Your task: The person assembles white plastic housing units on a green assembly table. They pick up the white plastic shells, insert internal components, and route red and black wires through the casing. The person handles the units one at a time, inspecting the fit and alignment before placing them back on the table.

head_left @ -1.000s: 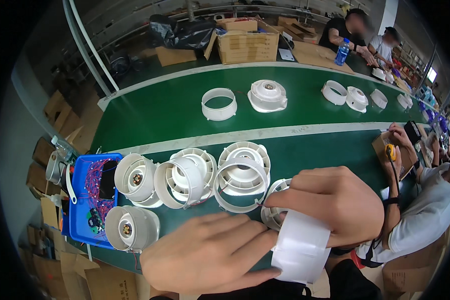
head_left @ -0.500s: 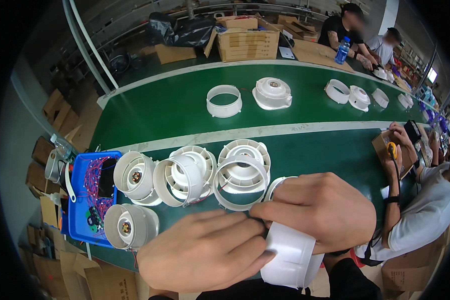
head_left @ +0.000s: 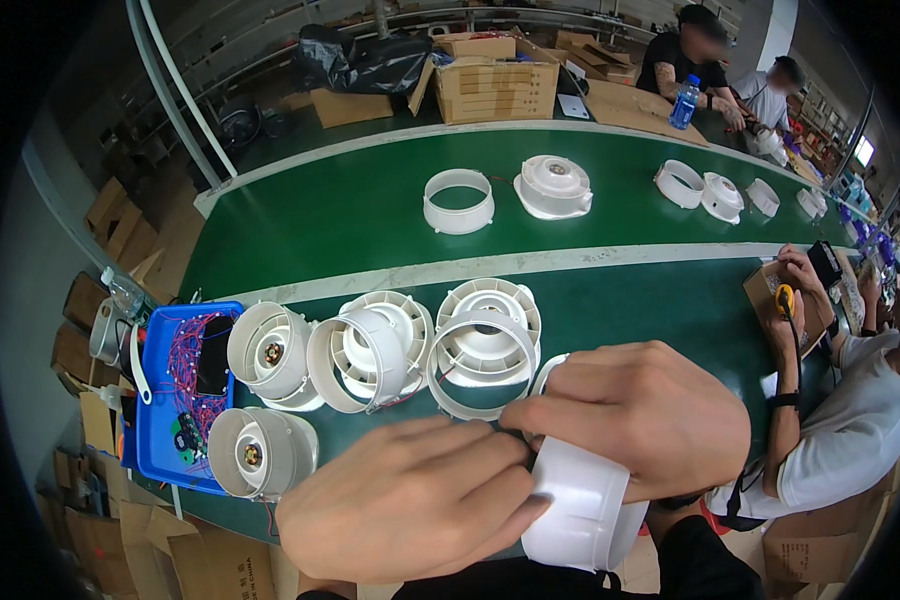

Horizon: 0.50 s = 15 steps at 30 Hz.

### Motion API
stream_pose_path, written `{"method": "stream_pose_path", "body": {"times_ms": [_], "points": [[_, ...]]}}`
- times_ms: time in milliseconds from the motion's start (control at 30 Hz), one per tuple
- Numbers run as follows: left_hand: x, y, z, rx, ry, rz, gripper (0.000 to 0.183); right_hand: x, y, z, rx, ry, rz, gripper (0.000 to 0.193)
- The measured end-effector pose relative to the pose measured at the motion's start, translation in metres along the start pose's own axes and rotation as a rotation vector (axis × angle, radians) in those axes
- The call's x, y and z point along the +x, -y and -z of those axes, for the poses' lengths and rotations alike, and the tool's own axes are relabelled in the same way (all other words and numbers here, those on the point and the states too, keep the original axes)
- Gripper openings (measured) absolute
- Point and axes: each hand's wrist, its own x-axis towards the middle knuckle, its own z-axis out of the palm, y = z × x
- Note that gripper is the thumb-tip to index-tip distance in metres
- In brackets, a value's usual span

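Note:
My left hand (head_left: pixel 410 500) and my right hand (head_left: pixel 640 420) meet at the fingertips above the near edge of the green table. Both have bent, closed fingers. A white plastic ring (head_left: pixel 575 510) sits between them, tilted, with my left thumb and fingers against its wall. The right fingertips pinch beside the left ones, and what lies in that pinch is hidden. Another white round part (head_left: pixel 550 375) peeks out behind my right hand. Just beyond, a loose white ring (head_left: pixel 482 408) leans on a finned white fan housing (head_left: pixel 490 300).
Left of my hands stand more white housings with rings (head_left: pixel 270 350) and a blue tray (head_left: pixel 160 470) of red wires and circuit boards. A far green belt (head_left: pixel 320 200) carries several white parts. To the right, a co-worker's hand (head_left: pixel 785 320) holds a yellow tool by a cardboard box (head_left: pixel 765 290).
White parts on the far belt have shifted slightly right. A person's hands at the far right back have moved. My own hands have barely moved.

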Motion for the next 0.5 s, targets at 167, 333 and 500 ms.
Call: {"method": "stream_pose_path", "body": {"times_ms": [167, 333, 500], "points": [[-0.0002, -0.0009, 0.0003, -0.002, -0.007, 0.004, 0.018, 0.0010, 0.0008, 0.0003, 0.001, 0.013, -0.003, 0.038], [-0.0001, 0.0008, -0.0011, 0.011, -0.014, -0.008, 0.017, 0.0013, 0.0006, 0.0002, -0.005, 0.021, -0.012, 0.039], [0.0002, 0.0008, -0.0014, 0.013, -0.018, -0.008, 0.017, 0.0013, 0.0011, 0.0007, -0.004, 0.025, -0.021, 0.038]]}}
